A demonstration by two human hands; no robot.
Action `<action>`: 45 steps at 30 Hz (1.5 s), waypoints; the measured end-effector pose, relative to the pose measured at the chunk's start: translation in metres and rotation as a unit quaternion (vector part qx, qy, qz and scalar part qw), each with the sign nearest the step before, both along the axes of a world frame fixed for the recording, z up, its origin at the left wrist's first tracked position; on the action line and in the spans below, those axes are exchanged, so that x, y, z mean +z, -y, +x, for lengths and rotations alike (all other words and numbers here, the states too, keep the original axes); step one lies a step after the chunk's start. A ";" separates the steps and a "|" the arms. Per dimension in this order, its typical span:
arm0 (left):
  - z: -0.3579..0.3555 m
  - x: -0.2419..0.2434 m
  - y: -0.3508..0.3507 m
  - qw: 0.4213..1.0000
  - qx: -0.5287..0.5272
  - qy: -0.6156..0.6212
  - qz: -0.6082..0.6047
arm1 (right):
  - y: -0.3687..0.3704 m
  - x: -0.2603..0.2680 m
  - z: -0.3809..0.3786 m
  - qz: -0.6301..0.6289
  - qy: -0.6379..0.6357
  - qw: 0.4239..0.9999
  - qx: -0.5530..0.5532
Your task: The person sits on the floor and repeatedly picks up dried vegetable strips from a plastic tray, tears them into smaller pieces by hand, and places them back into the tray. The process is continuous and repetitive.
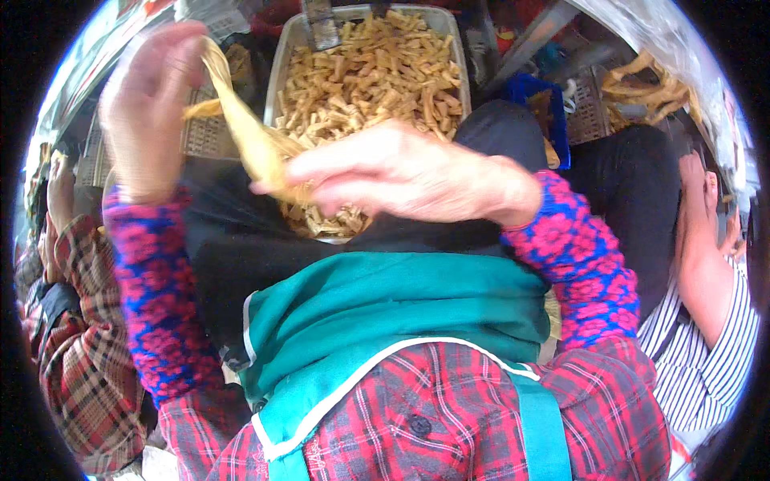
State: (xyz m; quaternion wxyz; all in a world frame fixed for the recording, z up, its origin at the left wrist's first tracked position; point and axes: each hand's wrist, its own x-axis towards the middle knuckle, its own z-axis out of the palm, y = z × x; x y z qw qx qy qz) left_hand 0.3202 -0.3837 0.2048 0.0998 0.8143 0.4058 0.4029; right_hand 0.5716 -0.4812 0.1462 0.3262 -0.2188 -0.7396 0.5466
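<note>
A long, pale yellow twisted strip of what looks like dried food (246, 129) stretches between my hands. My left hand (153, 96), raised at the upper left and blurred, grips its top end. My right hand (397, 174) closes its fingers around the strip's lower end, above my lap. Behind and partly under my right hand stands a translucent plastic tub (464, 78) filled with short, folded tan pieces (373, 72). A flat metal piece (325, 27) sticks up at the tub's far edge. The strip's exact material cannot be told.
A co-worker's arm in a plaid sleeve (96, 288) is at the left; another person's bare forearm (701, 240) is at the right. Beyond my right knee stand a blue plastic container (562, 132) and a perforated basket (586, 108), near long tan strips (656, 90).
</note>
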 end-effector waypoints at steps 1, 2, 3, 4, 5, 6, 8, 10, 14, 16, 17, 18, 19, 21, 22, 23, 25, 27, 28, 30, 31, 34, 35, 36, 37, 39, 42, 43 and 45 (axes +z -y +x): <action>0.010 -0.031 0.007 0.999 -0.005 0.030 0.031 | -0.004 -0.001 -0.010 -0.070 -0.049 0.996 0.001; 0.031 -0.051 0.032 0.992 -0.027 0.081 -0.098 | -0.006 -0.002 -0.007 -0.139 -0.094 0.986 -0.010; 0.050 -0.064 0.061 0.965 -0.029 0.135 -0.224 | -0.012 -0.004 0.002 -0.114 -0.022 0.990 -0.082; 0.065 -0.081 0.091 0.925 -0.006 0.184 -0.332 | -0.021 -0.013 0.012 -0.090 0.048 0.984 -0.148; 0.078 -0.104 0.113 0.846 -0.059 0.326 -0.418 | -0.021 -0.044 0.021 0.008 0.069 0.972 -0.224; 0.084 -0.118 0.124 0.842 -0.080 0.324 -0.423 | -0.015 -0.058 0.022 0.087 0.095 0.969 -0.212; 0.092 -0.126 0.110 0.838 -0.018 0.324 -0.440 | -0.004 -0.071 0.018 0.243 0.133 0.944 -0.177; 0.085 -0.122 0.095 0.748 -0.010 0.436 -0.500 | -0.005 -0.065 0.014 0.250 0.019 0.936 -0.247; 0.100 -0.101 0.100 0.706 -0.045 0.483 -0.515 | -0.014 -0.047 0.043 -0.225 -0.016 0.948 -0.226; 0.106 -0.100 0.104 0.723 -0.045 0.461 -0.513 | -0.011 -0.052 0.049 -0.158 -0.012 0.954 -0.254; 0.104 -0.106 0.102 0.744 -0.041 0.439 -0.502 | -0.011 -0.050 0.050 -0.073 0.003 0.963 -0.260; 0.102 -0.111 0.099 0.764 -0.038 0.417 -0.491 | -0.009 -0.047 0.051 0.013 0.017 0.964 -0.266; 0.100 -0.112 0.094 0.801 -0.055 0.369 -0.468 | -0.007 -0.044 0.051 0.099 0.030 0.957 -0.272; 0.105 -0.117 0.094 0.812 -0.015 0.370 -0.452 | -0.007 -0.048 0.049 0.227 0.025 0.944 -0.236; 0.108 -0.115 0.095 0.840 0.023 0.324 -0.434 | -0.011 -0.052 0.047 0.284 0.034 0.931 -0.228; 0.110 -0.121 0.085 0.914 0.019 0.206 -0.348 | -0.015 -0.057 0.048 0.293 0.081 0.929 -0.210; 0.106 -0.117 0.086 0.896 0.014 0.225 -0.383 | -0.022 -0.060 0.052 0.233 0.100 0.929 -0.269; 0.111 -0.094 0.089 0.855 0.004 0.285 -0.433 | -0.028 -0.062 0.059 0.008 0.084 0.952 -0.295; 0.113 -0.088 0.092 0.820 -0.005 0.332 -0.466 | -0.029 -0.068 0.058 -0.098 0.019 0.962 -0.252; 0.110 -0.094 0.094 0.757 -0.113 0.396 -0.507 | -0.033 -0.079 0.056 -0.139 -0.034 0.973 -0.183; 0.110 -0.092 0.094 0.777 -0.095 0.367 -0.503 | -0.039 -0.086 0.057 -0.166 -0.017 0.978 -0.126; 0.100 -0.092 0.086 0.840 -0.012 0.281 -0.464 | -0.036 -0.066 0.059 -0.075 0.018 0.965 -0.251; 0.102 -0.093 0.087 0.845 0.009 0.284 -0.452 | -0.029 -0.052 0.060 -0.034 -0.001 0.967 -0.252; 0.107 -0.094 0.087 0.849 0.027 0.286 -0.443 | -0.017 -0.047 0.051 0.040 0.040 0.967 -0.248; 0.108 -0.096 0.087 0.831 0.024 0.295 -0.471 | -0.013 -0.049 0.042 0.109 0.047 0.960 -0.253; 0.104 -0.093 0.087 0.823 0.037 0.313 -0.473 | -0.015 -0.051 0.040 0.176 0.083 0.947 -0.256; 0.066 -0.086 0.077 0.799 0.049 0.310 -0.513 | -0.034 -0.037 0.086 0.160 0.131 0.912 -0.354; 0.063 -0.089 0.081 0.812 0.028 0.285 -0.509 | -0.027 -0.035 0.087 0.076 0.134 0.919 -0.363; 0.049 -0.091 0.080 0.832 0.002 0.185 -0.522 | -0.019 -0.032 0.079 -0.016 0.114 0.927 -0.357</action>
